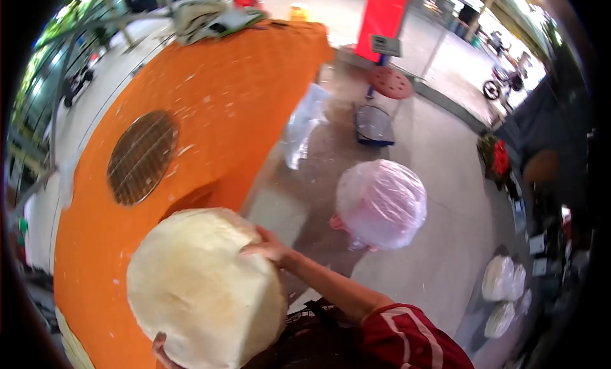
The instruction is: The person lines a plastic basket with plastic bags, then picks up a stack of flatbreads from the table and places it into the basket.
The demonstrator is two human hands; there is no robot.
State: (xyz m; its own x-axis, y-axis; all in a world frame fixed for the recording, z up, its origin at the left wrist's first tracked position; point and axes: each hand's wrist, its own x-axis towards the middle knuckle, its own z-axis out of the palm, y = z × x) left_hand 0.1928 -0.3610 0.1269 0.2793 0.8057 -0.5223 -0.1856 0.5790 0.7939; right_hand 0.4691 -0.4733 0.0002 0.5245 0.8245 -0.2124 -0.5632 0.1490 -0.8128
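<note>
A thick stack of round, cream-coloured thin sheets is held in front of my body, over the near edge of the orange-covered table. They look like rice paper or thin flatbread; I cannot tell which. My right hand grips the stack's upper right edge, thumb on top and the other fingers partly hidden. At the lower left edge, my left hand holds the rim, with most of it hidden or cut off by the frame. Beyond the stack, a round slatted rack or tray lies on the orange cover.
A large round bundle in pinkish plastic stands on the floor to the right. Behind it are a platform scale and a red stool. A clear plastic sheet hangs by the table edge. White bagged bundles sit far right.
</note>
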